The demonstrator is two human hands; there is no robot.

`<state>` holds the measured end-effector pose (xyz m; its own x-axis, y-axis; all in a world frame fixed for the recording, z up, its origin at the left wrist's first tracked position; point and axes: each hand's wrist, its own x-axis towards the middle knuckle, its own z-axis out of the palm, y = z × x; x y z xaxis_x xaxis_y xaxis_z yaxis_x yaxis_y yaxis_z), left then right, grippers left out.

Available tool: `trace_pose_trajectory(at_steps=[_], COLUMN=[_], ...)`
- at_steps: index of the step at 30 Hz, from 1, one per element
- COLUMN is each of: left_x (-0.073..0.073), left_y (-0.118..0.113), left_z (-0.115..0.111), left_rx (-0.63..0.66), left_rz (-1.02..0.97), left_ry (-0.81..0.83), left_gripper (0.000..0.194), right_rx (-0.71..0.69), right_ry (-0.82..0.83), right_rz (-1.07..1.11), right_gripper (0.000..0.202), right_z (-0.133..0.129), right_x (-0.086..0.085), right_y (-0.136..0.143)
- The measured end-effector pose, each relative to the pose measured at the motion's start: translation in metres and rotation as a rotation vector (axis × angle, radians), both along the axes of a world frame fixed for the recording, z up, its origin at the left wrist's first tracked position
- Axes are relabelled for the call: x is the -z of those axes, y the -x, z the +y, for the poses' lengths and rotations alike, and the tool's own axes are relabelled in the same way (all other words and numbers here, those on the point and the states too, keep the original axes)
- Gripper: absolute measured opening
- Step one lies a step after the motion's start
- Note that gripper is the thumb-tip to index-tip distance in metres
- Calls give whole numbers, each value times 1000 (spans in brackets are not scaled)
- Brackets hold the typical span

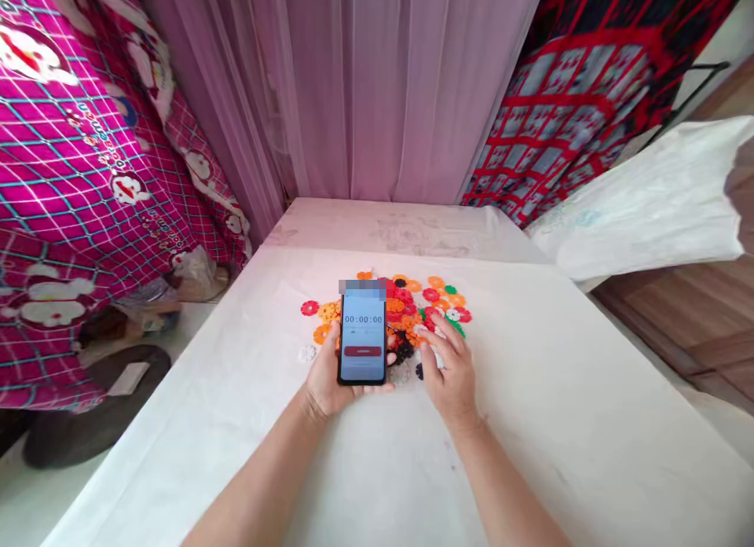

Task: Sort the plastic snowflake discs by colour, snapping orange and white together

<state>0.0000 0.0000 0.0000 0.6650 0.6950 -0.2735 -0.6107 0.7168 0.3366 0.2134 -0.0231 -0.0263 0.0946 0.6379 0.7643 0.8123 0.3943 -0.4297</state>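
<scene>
Forearms [259, 476] reach over the worktop [547, 405]. Phone [362, 339]: between the worktop's side edges, grasped by the left hand [325, 382]; best held steady, thumb [333, 336] clear of the screen [363, 331]. Right hand [452, 378]: fingers parted, apparently empty; contact with the flower-shaped discs [396, 304] cannot be determined

Phone [363, 335]: smooth, glass-like face. Notched discs [394, 305]: plastic-looking, smooth. Bench [559, 390]: matt top, lightly creased. Curtain [377, 91]: thin cloth, pleated. Pink checked drape [88, 170]: printed cloth, matt. White sheet [653, 201]: thin, crinkled. Brown floor [677, 319]: wood-grained look.
</scene>
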Motion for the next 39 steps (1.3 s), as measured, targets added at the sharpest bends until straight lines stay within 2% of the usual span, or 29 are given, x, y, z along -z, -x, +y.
trace_pose_trajectory(at_steps=[7,32,39], left_x=[1,1,3], left_y=[0,-1,-1], left_z=[0,1,1], left_rx=[34,47,49], left_rz=[-74,-69,-84], left_ry=[-31,-87,-53], left_gripper=[73,74,72], right_rx=[2,-17,-10], right_ry=[11,-1,5], right_rz=[0,50,50], right_gripper=[22,22,22], right_z=[0,2,2], right_x=[1,1,0], right_y=[0,-3,-4])
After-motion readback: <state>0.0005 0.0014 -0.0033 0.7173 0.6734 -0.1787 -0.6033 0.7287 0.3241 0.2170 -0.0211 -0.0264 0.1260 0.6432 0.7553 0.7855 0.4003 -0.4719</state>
